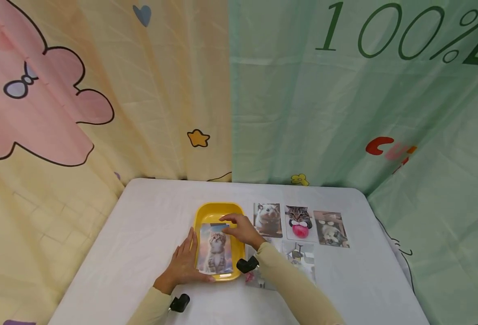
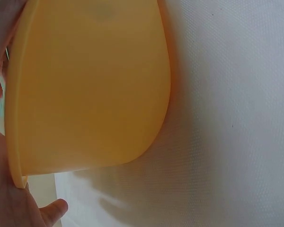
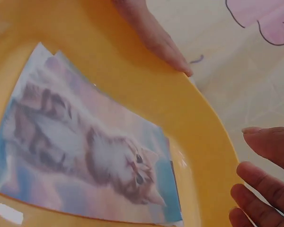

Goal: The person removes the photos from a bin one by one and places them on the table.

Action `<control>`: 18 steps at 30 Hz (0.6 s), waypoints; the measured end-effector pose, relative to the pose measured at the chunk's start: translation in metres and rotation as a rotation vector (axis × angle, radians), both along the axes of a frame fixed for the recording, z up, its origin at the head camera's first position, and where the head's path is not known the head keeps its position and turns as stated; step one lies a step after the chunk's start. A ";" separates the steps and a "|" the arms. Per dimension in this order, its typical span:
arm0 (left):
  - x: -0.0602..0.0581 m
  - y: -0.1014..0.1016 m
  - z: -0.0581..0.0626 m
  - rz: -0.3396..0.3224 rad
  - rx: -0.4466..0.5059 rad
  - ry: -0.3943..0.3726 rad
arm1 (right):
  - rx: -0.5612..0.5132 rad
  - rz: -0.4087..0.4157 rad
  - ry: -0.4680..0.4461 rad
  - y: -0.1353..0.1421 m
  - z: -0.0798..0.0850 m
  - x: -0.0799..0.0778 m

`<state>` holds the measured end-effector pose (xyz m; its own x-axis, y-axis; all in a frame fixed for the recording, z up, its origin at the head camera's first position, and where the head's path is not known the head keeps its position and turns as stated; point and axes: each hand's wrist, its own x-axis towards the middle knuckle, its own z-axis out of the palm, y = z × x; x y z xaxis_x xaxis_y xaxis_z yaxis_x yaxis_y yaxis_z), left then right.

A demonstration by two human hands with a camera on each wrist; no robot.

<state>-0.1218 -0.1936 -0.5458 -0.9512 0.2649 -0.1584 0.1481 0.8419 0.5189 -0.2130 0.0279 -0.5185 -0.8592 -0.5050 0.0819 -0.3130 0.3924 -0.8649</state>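
A yellow plastic basin (image 1: 213, 209) stands on the table. Inside it lies a photo card of a striped kitten (image 1: 216, 253), with edges of other cards showing beneath. My left hand (image 1: 184, 262) rests along the basin's left rim, fingers extended and thumb at the near edge. The left wrist view shows the basin's outer wall (image 2: 94, 94) beside that palm (image 2: 9, 203). Over the far right part of the basin hovers my right hand (image 1: 244, 230), fingers loosely bent. In the right wrist view its fingers (image 3: 262, 189) hold nothing and stand apart from the kitten card.
Right of the basin lie a hamster photo (image 1: 267, 219), a cat photo with a pink ball (image 1: 300, 223) and another animal photo (image 1: 331, 229). Nearer are more photos (image 1: 304, 257), partly hidden by my right forearm. Patterned curtains (image 1: 263, 113) hang behind the white table (image 1: 149, 216).
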 end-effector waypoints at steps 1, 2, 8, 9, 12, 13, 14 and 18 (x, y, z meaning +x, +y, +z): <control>0.000 0.000 0.000 -0.002 0.004 0.007 | 0.012 0.002 -0.003 -0.005 -0.003 0.000; 0.001 0.000 0.001 -0.003 0.008 0.010 | 0.027 0.001 -0.005 -0.009 -0.005 -0.001; 0.001 -0.001 -0.001 -0.014 0.006 0.008 | 0.105 -0.051 -0.052 -0.030 -0.019 -0.003; 0.001 -0.001 -0.001 -0.017 0.000 0.006 | 0.116 -0.055 -0.061 -0.032 -0.021 -0.003; 0.001 -0.002 -0.003 -0.018 -0.004 0.015 | 0.141 -0.048 -0.087 -0.037 -0.026 -0.004; 0.002 -0.003 -0.003 -0.017 -0.004 0.020 | 0.161 -0.041 -0.090 -0.038 -0.027 -0.004; 0.002 -0.003 -0.003 -0.015 0.000 0.027 | 0.184 -0.036 -0.096 -0.039 -0.028 -0.004; 0.001 -0.002 -0.002 -0.013 0.021 0.040 | 0.293 -0.021 -0.070 -0.042 -0.033 -0.003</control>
